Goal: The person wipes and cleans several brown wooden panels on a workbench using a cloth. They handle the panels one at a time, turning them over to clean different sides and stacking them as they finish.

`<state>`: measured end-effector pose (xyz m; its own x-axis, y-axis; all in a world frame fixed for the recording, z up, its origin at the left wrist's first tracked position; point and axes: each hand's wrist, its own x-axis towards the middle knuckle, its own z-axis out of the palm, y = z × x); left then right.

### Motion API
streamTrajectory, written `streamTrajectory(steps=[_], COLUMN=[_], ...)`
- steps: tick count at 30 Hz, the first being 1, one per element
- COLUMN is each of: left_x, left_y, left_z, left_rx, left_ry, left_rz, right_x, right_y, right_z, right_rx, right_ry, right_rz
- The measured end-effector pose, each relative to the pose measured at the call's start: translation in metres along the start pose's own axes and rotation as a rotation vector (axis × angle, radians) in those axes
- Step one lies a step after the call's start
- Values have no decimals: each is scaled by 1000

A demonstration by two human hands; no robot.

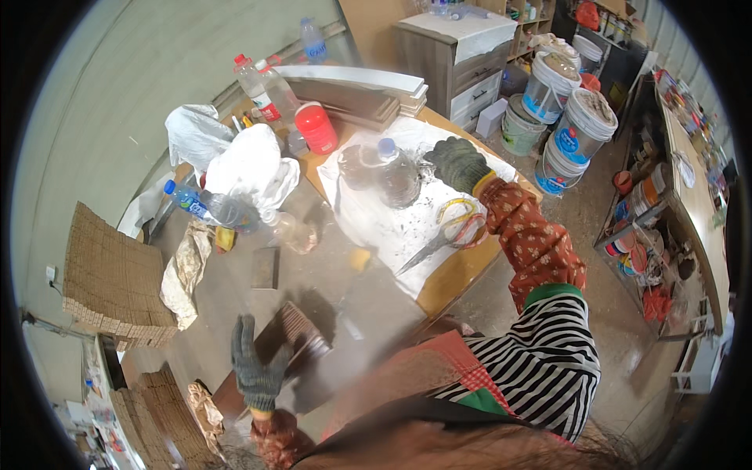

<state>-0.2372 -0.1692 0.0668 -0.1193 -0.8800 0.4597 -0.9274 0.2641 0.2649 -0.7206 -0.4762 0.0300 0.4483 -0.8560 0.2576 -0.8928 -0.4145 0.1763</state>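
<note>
My left hand (pixel 260 368), in a dark grey knit glove, lies with fingers stretched out and thumb apart. Beside its thumb is a small stack of thin brown strips (pixel 304 333). At the right, my right hand (pixel 458 164), gloved alike, is over a white cloth (pixel 364 227) with its fingers bunched together. Dark crumbs lie on the cloth by those fingertips; whatever they pinch, if anything, is hidden. Close by stand a large clear bottle (pixel 398 180) with a blue cap and a pair of scissors (pixel 462 227) with wrapped yellow and red handles.
A red jar (pixel 316 128), clear bottles (pixel 278 90) and white plastic bags (pixel 251 160) crowd the table's far left. A small brown block (pixel 265 268) lies mid-table. Stacked brown boards (pixel 113 274) rise at the left. Buckets (pixel 583 125) and a drawer cabinet (pixel 450 63) stand beyond the table.
</note>
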Motion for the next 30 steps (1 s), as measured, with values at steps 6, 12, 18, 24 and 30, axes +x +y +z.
streamTrajectory(steps=[6,12,18,24,30], left_x=[101,123,133,114,57], left_y=[112,153,197,219,201], left_z=[92,133,147,180,183], left_rx=[-84,-100,-403,-932,-440], left_ry=[-153,-154,-224,-107,275], left_rz=[261,340,204,-355,-218], right_x=[30,21,-38,-73,-91], right_y=[31,59,54,-68,-130], right_z=[15,-16,-50,-37,-28], right_rx=[18,168,1395,2117,1695], right_ry=[-295,78,155,-31,-167], right_rz=[-136,-96,178,31,-156])
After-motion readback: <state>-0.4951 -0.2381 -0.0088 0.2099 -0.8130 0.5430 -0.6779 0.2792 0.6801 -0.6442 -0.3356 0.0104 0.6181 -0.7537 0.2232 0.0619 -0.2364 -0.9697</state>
